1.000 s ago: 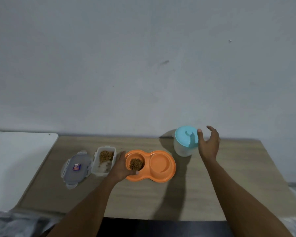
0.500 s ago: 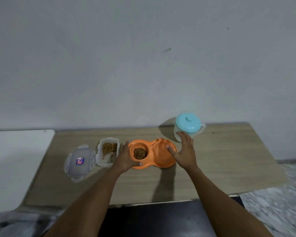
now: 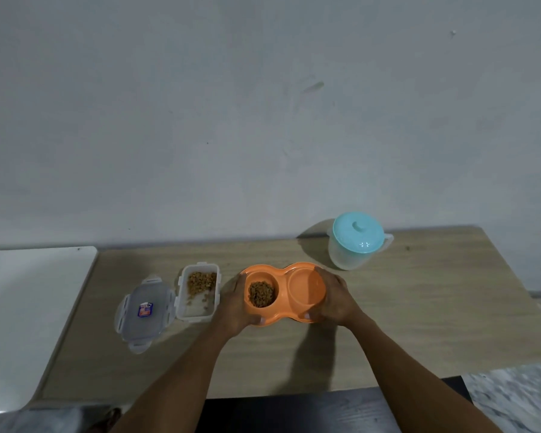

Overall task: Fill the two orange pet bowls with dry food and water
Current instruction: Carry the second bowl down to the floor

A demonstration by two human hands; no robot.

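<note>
Lower centre: the left hand and right hand each grasp one end of the orange double pet bowl, thumbs on its near rim, at the middle of the wooden table. Dry food lies in its left half; the right half shows bare orange. Left of it stand an open food container and, beyond that, its lid. Farther back, right of centre, a teal-lidded jug stands upright near the wall.

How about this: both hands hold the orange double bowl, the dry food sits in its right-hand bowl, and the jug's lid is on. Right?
Not quite. The head view shows the dry food in the left-hand bowl, beside the left hand; the right-hand bowl looks empty. Otherwise yes: the right hand grips the orange double bowl too, and the jug has its lid on.
</note>
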